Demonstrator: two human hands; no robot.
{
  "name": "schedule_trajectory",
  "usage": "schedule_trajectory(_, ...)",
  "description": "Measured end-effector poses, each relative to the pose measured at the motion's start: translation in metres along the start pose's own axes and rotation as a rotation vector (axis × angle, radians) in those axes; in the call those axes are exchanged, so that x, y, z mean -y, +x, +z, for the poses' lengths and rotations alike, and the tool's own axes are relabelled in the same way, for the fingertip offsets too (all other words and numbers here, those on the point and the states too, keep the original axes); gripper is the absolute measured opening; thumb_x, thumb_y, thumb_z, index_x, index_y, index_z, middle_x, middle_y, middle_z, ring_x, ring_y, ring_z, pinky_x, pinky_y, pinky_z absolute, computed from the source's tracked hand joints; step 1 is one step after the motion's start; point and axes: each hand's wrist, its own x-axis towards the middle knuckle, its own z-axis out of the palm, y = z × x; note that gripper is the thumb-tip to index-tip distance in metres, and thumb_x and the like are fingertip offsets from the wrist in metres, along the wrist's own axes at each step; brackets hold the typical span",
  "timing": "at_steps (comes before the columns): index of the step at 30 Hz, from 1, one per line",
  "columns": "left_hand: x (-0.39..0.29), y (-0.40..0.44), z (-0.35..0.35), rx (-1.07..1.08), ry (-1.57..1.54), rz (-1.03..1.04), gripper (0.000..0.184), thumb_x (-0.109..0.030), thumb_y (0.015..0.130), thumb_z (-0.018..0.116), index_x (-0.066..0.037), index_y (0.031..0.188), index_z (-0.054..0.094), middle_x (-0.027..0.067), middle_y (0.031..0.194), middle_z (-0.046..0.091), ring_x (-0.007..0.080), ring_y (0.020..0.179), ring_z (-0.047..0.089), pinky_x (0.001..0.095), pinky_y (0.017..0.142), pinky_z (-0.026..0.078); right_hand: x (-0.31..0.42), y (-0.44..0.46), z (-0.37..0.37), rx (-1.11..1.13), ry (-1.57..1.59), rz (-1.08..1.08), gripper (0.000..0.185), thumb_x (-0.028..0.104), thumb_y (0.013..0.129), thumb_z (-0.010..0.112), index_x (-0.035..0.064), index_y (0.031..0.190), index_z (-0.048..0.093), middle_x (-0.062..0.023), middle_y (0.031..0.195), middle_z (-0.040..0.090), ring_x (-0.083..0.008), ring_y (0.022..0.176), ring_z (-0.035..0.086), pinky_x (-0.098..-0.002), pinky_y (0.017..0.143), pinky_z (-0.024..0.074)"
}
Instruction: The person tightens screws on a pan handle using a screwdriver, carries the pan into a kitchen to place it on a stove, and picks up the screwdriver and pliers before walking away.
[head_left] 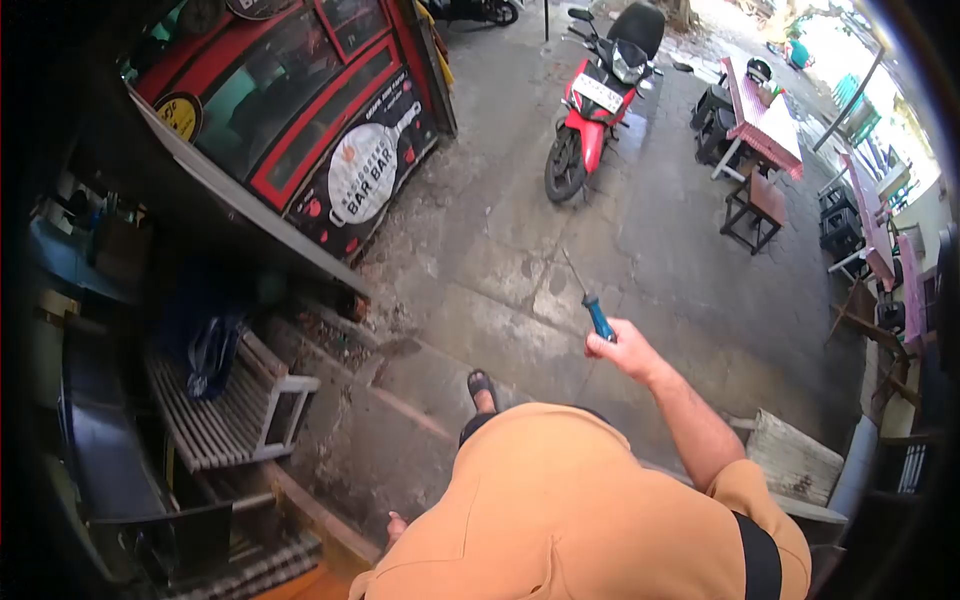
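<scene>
A screwdriver with a blue handle [598,318] and a thin metal shaft is in my right hand [625,350], its tip pointing up and away over the concrete floor. My right fingers are wrapped round the handle's lower end. Low in the view, left of my orange shirt, a small part of my left hand [397,525] shows beside my body; its fingers are mostly hidden, and I cannot make out whether it holds anything.
A red scooter [590,130] stands ahead. To the left are a red-framed stall [300,110] and a slatted bench [215,410]. Tables with checkered cloths [765,120] and stools [760,205] line the right. A pale wooden seat [790,455] is near my right elbow.
</scene>
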Motion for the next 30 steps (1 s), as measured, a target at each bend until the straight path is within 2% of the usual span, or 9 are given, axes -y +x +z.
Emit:
schedule_trajectory(2, -0.088, 0.043, 0.057, 0.082, -0.005, 0.124, 0.077, -0.062, 0.099, 0.035, -0.005, 0.149, 0.039, 0.0159, 0.155, 0.038, 0.0315, 0.138, 0.043, 0.0462, 0.108, 0.04, -0.019, 0.053, 0.016, -0.099, -0.21, 0.005, 0.039, 0.04, 0.087, 0.073, 0.0064, 0.074, 0.059, 0.0017, 0.065, 0.055, -0.0111, 0.063, 0.048, -0.0312, 0.059, 0.0426)
schedule_trajectory(5, -0.249, 0.13, 0.169, 0.419, -0.052, 0.539, 0.061, -0.053, 0.102, 0.044, -0.007, 0.141, 0.052, 0.0125, 0.149, 0.047, 0.0235, 0.134, 0.046, 0.0428, 0.105, 0.04, -0.042, 0.152, 0.05, -0.045, -0.435, -0.109, 0.042, 0.041, 0.084, 0.074, 0.0044, 0.073, 0.057, -0.0095, 0.062, 0.055, -0.0231, 0.059, 0.051, -0.0384, 0.059, 0.0449)
schedule_trajectory(6, -0.317, 0.093, 0.209, 0.463, 0.084, 0.668, 0.062, -0.055, 0.101, 0.046, -0.009, 0.142, 0.05, 0.0115, 0.149, 0.048, 0.0286, 0.135, 0.047, 0.0475, 0.107, 0.038, -0.046, 0.19, 0.063, -0.043, -0.438, -0.114, 0.042, 0.041, 0.084, 0.074, 0.0044, 0.073, 0.057, -0.0095, 0.062, 0.055, -0.0231, 0.059, 0.051, -0.0384, 0.059, 0.0449)
schedule_trajectory(7, -0.376, 0.045, 0.238, 0.604, 0.124, 0.803, 0.062, -0.052, 0.102, 0.045, -0.008, 0.145, 0.047, 0.0115, 0.153, 0.043, 0.0281, 0.145, 0.033, 0.0491, 0.114, 0.029, -0.047, 0.228, 0.078, 0.012, -0.524, -0.217, 0.042, 0.042, 0.083, 0.073, 0.004, 0.074, 0.058, -0.0122, 0.065, 0.057, -0.0287, 0.061, 0.055, -0.0413, 0.06, 0.0462)
schedule_trajectory(10, -0.508, -0.025, 0.325, 1.014, 0.104, 1.217, 0.073, -0.055, 0.101, 0.046, -0.009, 0.155, 0.027, 0.007, 0.163, 0.025, 0.0272, 0.146, 0.03, 0.0493, 0.113, 0.031, -0.021, 0.328, 0.103, 0.153, -0.613, -0.302, 0.042, 0.043, 0.083, 0.073, 0.0037, 0.077, 0.06, -0.0161, 0.071, 0.062, -0.0369, 0.07, 0.061, -0.0459, 0.064, 0.0483)
schedule_trajectory(12, -0.572, -0.061, 0.373, 1.128, 0.166, 1.296, 0.072, -0.056, 0.102, 0.039, -0.009, 0.156, 0.026, 0.005, 0.163, 0.023, 0.0268, 0.145, 0.031, 0.0481, 0.112, 0.032, 0.0, 0.387, 0.103, 0.234, -0.659, -0.345, 0.041, 0.043, 0.084, 0.071, 0.0032, 0.082, 0.062, -0.0173, 0.081, 0.066, -0.038, 0.083, 0.065, -0.0472, 0.072, 0.0506)
schedule_trajectory(16, -0.689, -0.04, 0.49, 1.315, 0.151, 1.13, 0.068, -0.057, 0.105, 0.02, -0.013, 0.156, 0.029, 0.0028, 0.165, 0.019, 0.0285, 0.146, 0.029, 0.0459, 0.113, 0.029, -0.009, 0.518, 0.062, 0.204, -0.662, -0.41, 0.038, 0.04, 0.085, 0.07, 0.0024, 0.086, 0.063, -0.0158, 0.085, 0.067, -0.0392, 0.087, 0.064, -0.0481, 0.078, 0.0515)
schedule_trajectory(22, -0.871, 0.008, 0.667, 1.403, 0.017, 1.043, 0.068, -0.06, 0.103, 0.02, -0.018, 0.156, 0.029, -0.0023, 0.166, 0.014, 0.0284, 0.148, 0.023, 0.0497, 0.113, 0.027, -0.046, 0.738, -0.046, 0.073, -0.761, -0.474, 0.038, 0.039, 0.083, 0.071, 0.0029, 0.077, 0.06, -0.0179, 0.079, 0.065, -0.0405, 0.079, 0.063, -0.0496, 0.072, 0.0505)
schedule_trajectory(30, -1.121, -0.004, 0.805, 1.379, -0.065, 0.925, 0.071, -0.064, 0.101, 0.022, -0.021, 0.157, 0.025, -0.0035, 0.166, 0.014, 0.0319, 0.146, 0.025, 0.0561, 0.11, 0.029, 0.035, 0.956, -0.156, 0.062, -0.725, -0.284, 0.04, 0.041, 0.082, 0.071, 0.0043, 0.074, 0.058, -0.0188, 0.073, 0.062, -0.0407, 0.073, 0.062, -0.0494, 0.066, 0.0487)
